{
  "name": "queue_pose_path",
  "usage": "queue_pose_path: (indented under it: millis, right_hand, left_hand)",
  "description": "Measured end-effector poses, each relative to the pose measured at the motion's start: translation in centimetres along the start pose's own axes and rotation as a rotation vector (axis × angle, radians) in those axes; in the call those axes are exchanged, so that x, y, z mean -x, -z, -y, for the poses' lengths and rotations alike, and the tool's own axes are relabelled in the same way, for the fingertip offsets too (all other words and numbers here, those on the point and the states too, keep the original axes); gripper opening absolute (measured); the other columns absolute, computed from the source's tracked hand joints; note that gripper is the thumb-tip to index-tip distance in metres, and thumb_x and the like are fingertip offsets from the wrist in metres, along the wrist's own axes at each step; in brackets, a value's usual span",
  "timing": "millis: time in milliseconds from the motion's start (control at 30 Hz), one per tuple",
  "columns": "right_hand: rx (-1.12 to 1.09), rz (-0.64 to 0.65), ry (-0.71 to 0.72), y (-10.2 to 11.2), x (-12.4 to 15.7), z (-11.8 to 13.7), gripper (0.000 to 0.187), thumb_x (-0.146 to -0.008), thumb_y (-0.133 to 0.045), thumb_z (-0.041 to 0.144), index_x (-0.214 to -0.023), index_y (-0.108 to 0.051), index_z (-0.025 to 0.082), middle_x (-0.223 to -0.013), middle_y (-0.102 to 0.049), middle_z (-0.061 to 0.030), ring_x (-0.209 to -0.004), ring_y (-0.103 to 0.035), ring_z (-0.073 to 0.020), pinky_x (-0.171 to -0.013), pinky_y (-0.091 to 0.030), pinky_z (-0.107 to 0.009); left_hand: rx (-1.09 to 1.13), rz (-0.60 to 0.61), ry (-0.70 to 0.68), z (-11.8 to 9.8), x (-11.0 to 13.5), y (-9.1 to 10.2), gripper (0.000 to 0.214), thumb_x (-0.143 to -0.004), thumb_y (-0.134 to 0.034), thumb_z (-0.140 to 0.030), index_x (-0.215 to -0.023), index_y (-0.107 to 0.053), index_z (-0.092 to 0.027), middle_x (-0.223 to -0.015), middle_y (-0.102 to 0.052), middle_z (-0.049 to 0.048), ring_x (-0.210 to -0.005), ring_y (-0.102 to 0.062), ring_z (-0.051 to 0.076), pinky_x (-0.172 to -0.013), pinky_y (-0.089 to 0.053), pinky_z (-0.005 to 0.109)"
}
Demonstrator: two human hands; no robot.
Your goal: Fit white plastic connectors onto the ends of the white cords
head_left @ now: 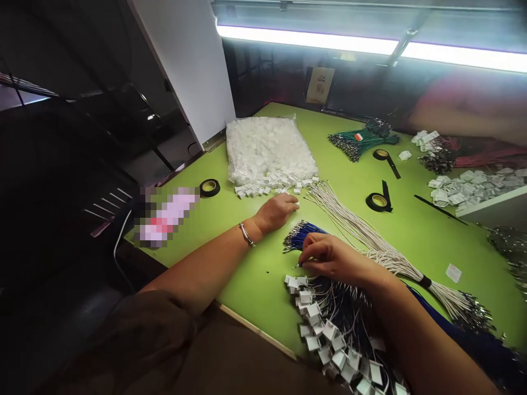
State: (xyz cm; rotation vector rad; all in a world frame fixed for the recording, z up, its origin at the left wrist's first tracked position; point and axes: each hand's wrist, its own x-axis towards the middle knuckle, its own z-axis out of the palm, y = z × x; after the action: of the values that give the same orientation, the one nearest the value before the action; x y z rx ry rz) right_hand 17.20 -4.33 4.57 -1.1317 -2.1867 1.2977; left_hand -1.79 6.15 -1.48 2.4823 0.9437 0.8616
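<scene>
Loose white connectors (269, 184) lay along the plastic bag (267, 145), so a careless left hand (275, 213) could've scattered them; its fingers were curled, couldn't tell on what. The right hand (331, 257) pinched a wire end (295, 267) near the blue wires (302, 233); dragging that arm might've tangled the white wires (366, 227).

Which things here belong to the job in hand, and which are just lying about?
Likely in use:
- left hand, by the loose white pieces
- right hand, fingers pinching a metal-tipped wire end
- blue wires
- white-capped wires

Probably just lying about:
- black tape rolls
- green wire bundle
- small white card
</scene>
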Motion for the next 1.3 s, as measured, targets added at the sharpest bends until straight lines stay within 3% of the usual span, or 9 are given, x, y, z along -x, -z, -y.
queue_pose_path:
  millis: [100,167,300,433,667,800,900,1133,1300]
  right_hand:
    - [-0.171,-0.322,-0.154,0.2,-0.3,-0.5,0.021,-0.076,-0.062,0.034,-0.081,-0.072,0.016,-0.075,-0.067,-0.0042,-0.067,-0.058,-0.0132,-0.061,-0.047,-0.025]
    - [-0.242,-0.488,-0.21,0.4,-0.5,-0.9,0.024,-0.075,-0.061,0.035,-0.081,-0.071,0.015,-0.068,-0.067,-0.0032,-0.062,-0.057,-0.013,-0.058,-0.046,-0.025]
    - [-0.191,-0.595,-0.175,0.2,-0.7,-1.4,0.023,-0.074,-0.059,0.035,-0.073,-0.069,0.015,-0.062,-0.064,-0.0012,-0.056,-0.053,-0.0117,-0.055,-0.043,-0.024]
    - [-0.007,-0.681,-0.119,-0.4,-0.7,-1.9,0.019,-0.074,-0.058,0.03,-0.068,-0.068,0.015,-0.061,-0.063,-0.0007,-0.055,-0.052,-0.0113,-0.055,-0.041,-0.023]
    - [0.224,-0.77,-0.081,-0.7,-0.7,-2.4,0.017,-0.075,-0.056,0.027,-0.069,-0.069,0.017,-0.052,-0.057,0.0028,-0.046,-0.045,-0.0083,-0.048,-0.035,-0.021]
    - [0.314,-0.814,-0.045,-0.8,-0.6,-2.2,0.016,-0.075,-0.056,0.024,-0.067,-0.068,0.018,-0.051,-0.056,0.0031,-0.046,-0.045,-0.0079,-0.048,-0.035,-0.02]
    - [0.375,-0.817,-0.005,-0.8,-0.5,-2.1,0.015,-0.075,-0.056,0.023,-0.067,-0.067,0.018,-0.05,-0.056,0.0034,-0.044,-0.043,-0.0075,-0.047,-0.034,-0.02]
    - [0.496,-0.773,0.036,-1.0,-0.3,-1.8,0.016,-0.075,-0.054,0.022,-0.065,-0.066,0.019,-0.051,-0.057,0.0023,-0.046,-0.045,-0.0081,-0.048,-0.033,-0.021]
    - [0.757,-0.76,0.035,-1.0,-0.2,-1.7,0.021,-0.078,-0.052,0.024,-0.059,-0.062,0.019,-0.051,-0.057,0.0012,-0.048,-0.045,-0.0093,-0.05,-0.029,-0.023]
  left_hand:
    - [0.197,-0.206,0.172,-1.6,0.1,0.9,0.014,-0.081,-0.058,-0.021,-0.09,-0.069,-0.017,-0.094,-0.064,0.0091,-0.091,-0.058,0.018,-0.087,-0.045,0.034]
    - [0.485,-0.254,0.356,-2.9,0.2,1.2,0.017,-0.077,-0.065,-0.027,-0.088,-0.067,-0.015,-0.083,-0.063,0.0063,-0.079,-0.06,0.016,-0.076,-0.049,0.031]
    - [1.143,-0.083,0.679,-5.1,0.3,0.9,0.028,-0.068,-0.075,-0.033,-0.079,-0.062,-0.01,-0.069,-0.061,0.0023,-0.065,-0.061,0.011,-0.061,-0.047,0.023]
    - [1.408,-0.043,0.842,-6.0,0.5,0.3,0.03,-0.063,-0.08,-0.029,-0.078,-0.066,-0.007,-0.073,-0.063,0.0033,-0.062,-0.059,0.006,-0.063,-0.047,0.019]
    - [1.515,0.01,0.812,-6.1,0.5,0.4,0.024,-0.065,-0.079,-0.018,-0.082,-0.07,-0.003,-0.073,-0.066,0.0071,-0.069,-0.061,0.009,-0.072,-0.048,0.02]
    - [1.517,0.036,0.83,-6.1,0.6,0.3,0.025,-0.065,-0.079,-0.016,-0.085,-0.069,-0.004,-0.072,-0.065,0.0058,-0.064,-0.06,0.007,-0.066,-0.048,0.018]
    - [1.504,0.056,0.837,-6.0,0.7,0.3,0.028,-0.066,-0.078,-0.02,-0.088,-0.068,-0.006,-0.07,-0.064,0.0035,-0.057,-0.057,0.005,-0.056,-0.045,0.015]
    - [1.395,0.131,0.783,-6.1,0.7,0.1,0.032,-0.069,-0.075,-0.035,-0.073,-0.062,-0.006,-0.062,-0.061,0.0014,-0.045,-0.049,0.001,-0.045,-0.037,0.014]
    - [1.384,0.125,0.783,-6.1,0.7,0.5,0.036,-0.065,-0.078,-0.035,-0.083,-0.067,-0.006,-0.068,-0.065,0.0047,-0.057,-0.057,0.005,-0.058,-0.046,0.017]
